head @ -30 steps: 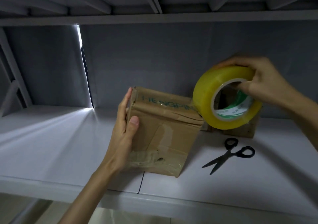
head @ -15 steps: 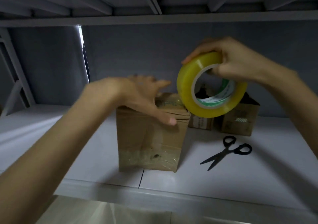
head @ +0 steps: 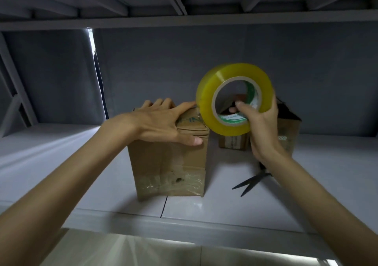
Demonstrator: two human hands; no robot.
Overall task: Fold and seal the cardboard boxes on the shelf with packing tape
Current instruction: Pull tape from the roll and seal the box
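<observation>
A brown cardboard box (head: 169, 163) stands upright near the front of the white shelf (head: 225, 208), with old clear tape across its lower front. My left hand (head: 163, 122) lies flat on the box's folded top, fingers straight, thumb over the front edge. My right hand (head: 259, 122) grips a large yellow roll of packing tape (head: 206, 96) from below, thumb inside the core. The roll is held upright just right of the box top, and my left index fingertip touches its edge.
Black scissors (head: 251, 182) lie on the shelf right of the box, partly hidden by my right forearm. Two more cardboard boxes (head: 288, 130) stand at the back right, one with open flaps. A shelf board runs overhead.
My left hand has settled flat on the box top. My right hand has shifted its grip from the top of the roll to the bottom, keeping the roll beside the box's right edge.
</observation>
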